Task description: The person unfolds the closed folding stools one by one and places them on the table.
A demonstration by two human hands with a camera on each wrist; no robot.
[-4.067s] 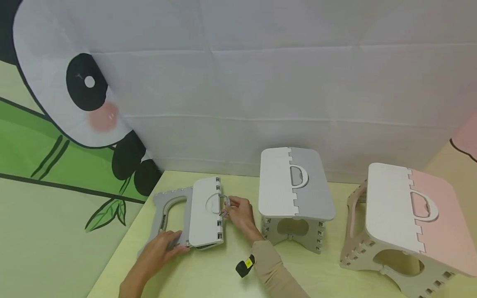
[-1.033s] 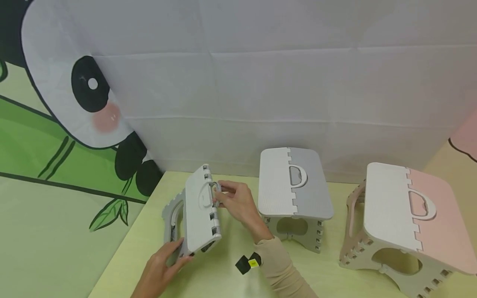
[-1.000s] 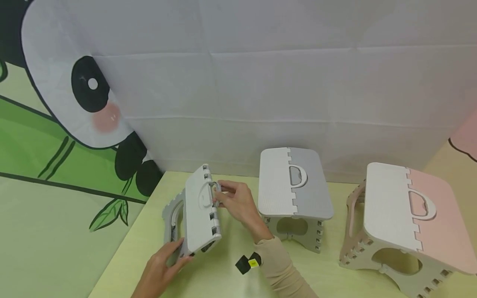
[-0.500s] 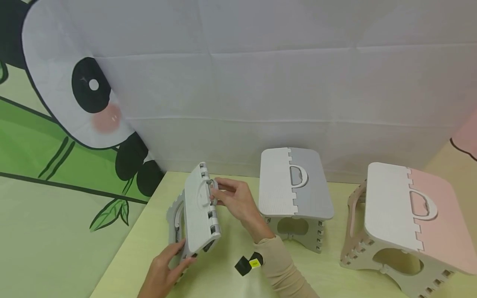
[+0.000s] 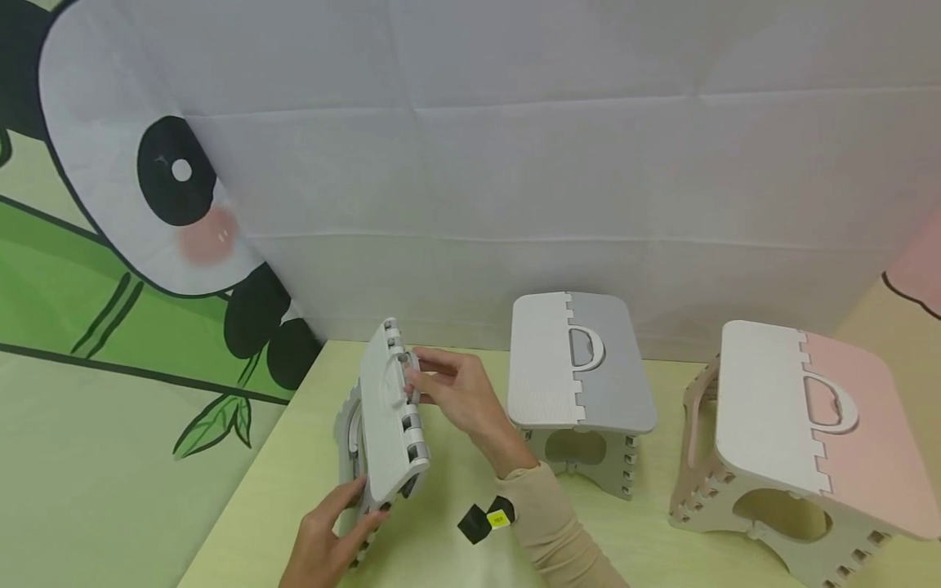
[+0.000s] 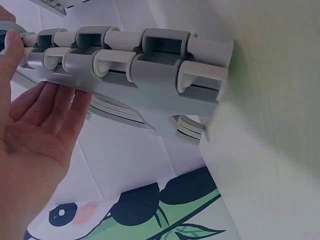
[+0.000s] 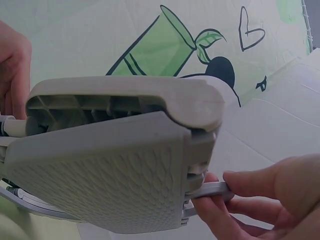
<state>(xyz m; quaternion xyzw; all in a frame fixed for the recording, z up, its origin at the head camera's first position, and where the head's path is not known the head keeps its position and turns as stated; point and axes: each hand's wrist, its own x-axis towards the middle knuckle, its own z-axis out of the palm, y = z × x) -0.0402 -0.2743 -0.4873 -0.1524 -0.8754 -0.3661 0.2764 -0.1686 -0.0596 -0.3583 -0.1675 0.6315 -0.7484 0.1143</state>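
A grey and white folding stool [image 5: 385, 408], largely folded, stands tilted up on the left of the table. My right hand [image 5: 463, 396] pinches its carry handle, and in the right wrist view the thumb and fingers close over that handle [image 7: 212, 189]. My left hand [image 5: 327, 531] grips the lower hinged edge. In the left wrist view, the thumb of the left hand [image 6: 42, 145] lies on one side of the folded stool [image 6: 160, 95] and the fingers on the other. A narrow gap shows between the panels in the right wrist view.
To the right stands an unfolded white and grey stool [image 5: 540, 359], close to my right forearm. Farther right is an unfolded white and pink stool [image 5: 768, 400]. A white cloth wall [image 5: 515, 180] rises behind the pale yellow table [image 5: 257, 523].
The folding stool has gone from lying nearly flat to standing steeply, its leg panel swinging in close behind the seat. Both hands keep their hold; the right has moved slightly up and left.
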